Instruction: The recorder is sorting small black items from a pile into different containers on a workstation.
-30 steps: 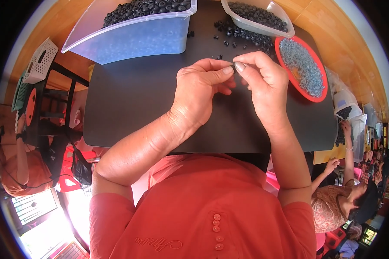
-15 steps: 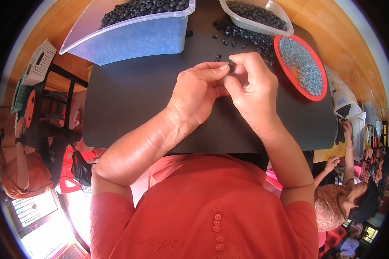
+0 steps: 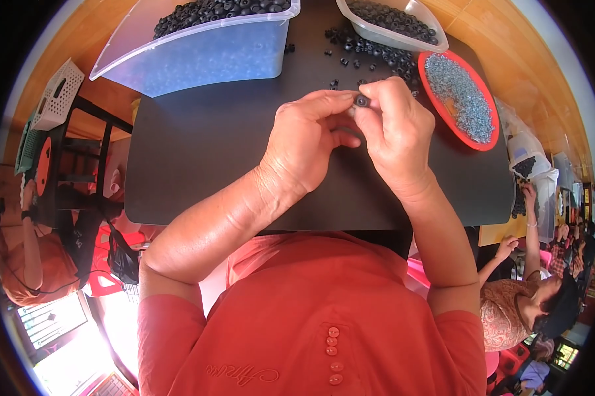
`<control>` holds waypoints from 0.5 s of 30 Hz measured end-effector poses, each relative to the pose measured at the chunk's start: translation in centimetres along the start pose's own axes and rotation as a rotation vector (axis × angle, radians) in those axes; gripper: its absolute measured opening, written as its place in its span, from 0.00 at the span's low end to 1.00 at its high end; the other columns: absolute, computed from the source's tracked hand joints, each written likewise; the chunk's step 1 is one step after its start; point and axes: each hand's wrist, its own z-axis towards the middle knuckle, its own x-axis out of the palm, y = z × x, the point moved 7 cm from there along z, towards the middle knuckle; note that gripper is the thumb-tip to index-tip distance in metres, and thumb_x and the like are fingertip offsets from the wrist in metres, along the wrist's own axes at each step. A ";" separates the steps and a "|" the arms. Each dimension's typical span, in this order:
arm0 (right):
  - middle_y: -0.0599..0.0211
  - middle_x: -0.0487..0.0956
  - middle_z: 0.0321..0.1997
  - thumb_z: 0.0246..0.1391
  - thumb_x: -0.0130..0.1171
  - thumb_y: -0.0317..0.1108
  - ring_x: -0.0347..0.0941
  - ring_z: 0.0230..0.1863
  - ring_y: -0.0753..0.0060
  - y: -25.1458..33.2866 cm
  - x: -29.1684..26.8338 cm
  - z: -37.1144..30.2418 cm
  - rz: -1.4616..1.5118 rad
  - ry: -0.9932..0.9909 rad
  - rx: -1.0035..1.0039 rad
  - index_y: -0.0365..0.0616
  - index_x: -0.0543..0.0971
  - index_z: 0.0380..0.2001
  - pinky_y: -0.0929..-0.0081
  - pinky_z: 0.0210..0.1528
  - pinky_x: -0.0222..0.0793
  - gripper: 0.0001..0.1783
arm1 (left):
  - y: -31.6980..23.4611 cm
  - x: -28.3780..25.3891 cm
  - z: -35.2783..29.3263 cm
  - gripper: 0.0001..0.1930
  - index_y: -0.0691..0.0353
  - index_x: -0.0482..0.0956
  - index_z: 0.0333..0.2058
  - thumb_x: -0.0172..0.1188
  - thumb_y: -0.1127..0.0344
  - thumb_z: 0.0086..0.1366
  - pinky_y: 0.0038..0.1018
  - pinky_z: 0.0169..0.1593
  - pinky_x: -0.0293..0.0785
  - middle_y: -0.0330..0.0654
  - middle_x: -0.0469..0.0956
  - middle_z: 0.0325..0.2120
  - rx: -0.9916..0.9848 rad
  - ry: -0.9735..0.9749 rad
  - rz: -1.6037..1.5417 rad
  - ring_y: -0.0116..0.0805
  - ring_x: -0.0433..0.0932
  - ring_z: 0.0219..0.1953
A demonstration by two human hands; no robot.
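Over the dark table (image 3: 198,165), both my hands are raised and meet at the fingertips. My right hand (image 3: 400,135) pinches a small black ring-shaped part (image 3: 361,101) between thumb and forefinger, its round hole turned toward me. Against the part's left side come the fingertips of my left hand (image 3: 307,135), curled and closed; whether a small piece is between them is hidden. Just beyond my hands lie loose black parts (image 3: 396,61) of the same look. To the right, a red plate (image 3: 423,82) holds a layer of tiny clear bluish pieces (image 3: 466,99).
A large translucent tub (image 3: 218,56) of black parts stands at the far left, a smaller clear tub (image 3: 396,41) of them at the far right. On the left is a white perforated basket (image 3: 58,96). Co-workers sit on both sides; one person's hand (image 3: 507,247) shows at right.
The black part now shows its hole, turned toward me and shifted slightly right. My right hand has moved a little right, and the left hand's lower fingers have come away from it.
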 end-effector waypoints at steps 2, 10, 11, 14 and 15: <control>0.64 0.74 0.28 0.41 0.62 0.22 0.73 0.24 0.60 0.1 -0.2 0.0 0.019 -0.002 -0.005 0.42 0.73 0.31 0.66 0.24 0.69 0.12 | -0.1 0.1 0.0 0.11 0.71 0.78 0.40 0.52 0.70 0.67 0.32 0.40 0.73 0.46 0.79 0.40 0.017 0.017 -0.005 0.36 0.78 0.38; 0.66 0.73 0.25 0.44 0.65 0.17 0.71 0.24 0.75 0.3 -0.3 0.4 0.055 0.023 0.008 0.36 0.74 0.32 0.77 0.27 0.68 0.11 | 0.2 -0.2 0.2 0.11 0.68 0.79 0.37 0.55 0.66 0.65 0.31 0.38 0.72 0.45 0.78 0.35 0.010 0.055 -0.041 0.38 0.77 0.35; 0.66 0.73 0.25 0.44 0.65 0.17 0.71 0.24 0.75 0.6 -0.4 0.6 0.059 0.023 -0.002 0.36 0.74 0.32 0.77 0.27 0.68 0.11 | 0.2 -0.3 0.3 0.11 0.67 0.79 0.36 0.56 0.63 0.65 0.30 0.36 0.72 0.45 0.78 0.32 0.009 0.060 -0.042 0.37 0.77 0.33; 0.78 0.73 0.25 0.48 0.66 0.22 0.68 0.28 0.87 -3.2 -0.1 1.9 0.512 0.133 0.471 0.39 0.76 0.33 0.83 0.31 0.66 0.09 | 0.6 0.7 -0.4 0.17 0.65 0.78 0.32 0.59 0.54 0.65 0.29 0.31 0.71 0.44 0.77 0.24 -0.057 -0.014 0.022 0.36 0.76 0.26; 0.76 0.75 0.26 0.49 0.66 0.25 0.68 0.26 0.86 -2.9 -0.9 4.3 0.473 0.109 0.426 0.40 0.77 0.34 0.84 0.29 0.65 0.09 | 0.6 0.8 -0.7 0.17 0.65 0.78 0.32 0.59 0.54 0.65 0.29 0.31 0.71 0.44 0.77 0.24 -0.047 -0.017 0.021 0.36 0.76 0.26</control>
